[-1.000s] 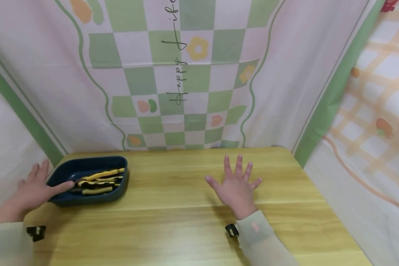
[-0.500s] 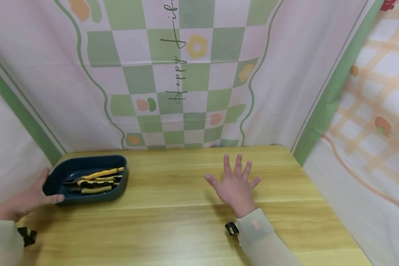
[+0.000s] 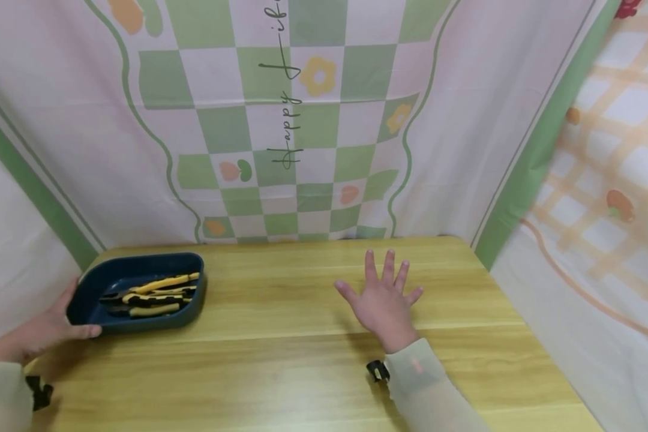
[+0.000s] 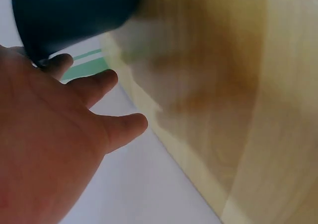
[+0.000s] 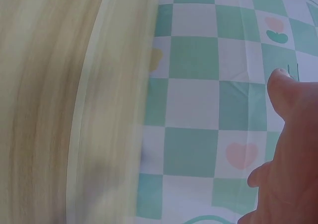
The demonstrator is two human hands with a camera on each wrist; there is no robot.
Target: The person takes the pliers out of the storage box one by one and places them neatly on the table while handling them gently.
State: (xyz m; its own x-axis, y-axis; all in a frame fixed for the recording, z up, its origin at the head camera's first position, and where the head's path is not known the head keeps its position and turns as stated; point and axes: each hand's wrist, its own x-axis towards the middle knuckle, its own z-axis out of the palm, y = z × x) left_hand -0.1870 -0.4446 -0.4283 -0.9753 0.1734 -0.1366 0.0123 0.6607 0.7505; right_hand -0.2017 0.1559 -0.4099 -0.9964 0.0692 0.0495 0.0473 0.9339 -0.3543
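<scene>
A dark blue plastic bin [image 3: 140,326] stands at the table's back left in the head view. Inside it lie several pairs of pliers [image 3: 156,299] with yellow and black handles, jaws pointing left. My left hand [image 3: 48,327] holds the bin's left end, thumb along the near wall and forefinger at the left rim. The other fingers are hidden from the head view. In the left wrist view, three fingertips [image 4: 97,87] stick out apart beside the dark bin [image 4: 74,15]. My right hand [image 3: 383,309] is spread, palm down, over the right part of the table, holding nothing.
The wood-grain table [image 3: 281,372] reaches back to a hanging cloth [image 3: 318,126] with green and white checks. More patterned cloth [image 3: 615,180] hangs on the right. Black clips [image 3: 378,370] sit at both wrists.
My left hand has moved left and down from over the bin's left edge to around its left end. The thumb has come from above the pliers to the near wall. The right hand stays put.
</scene>
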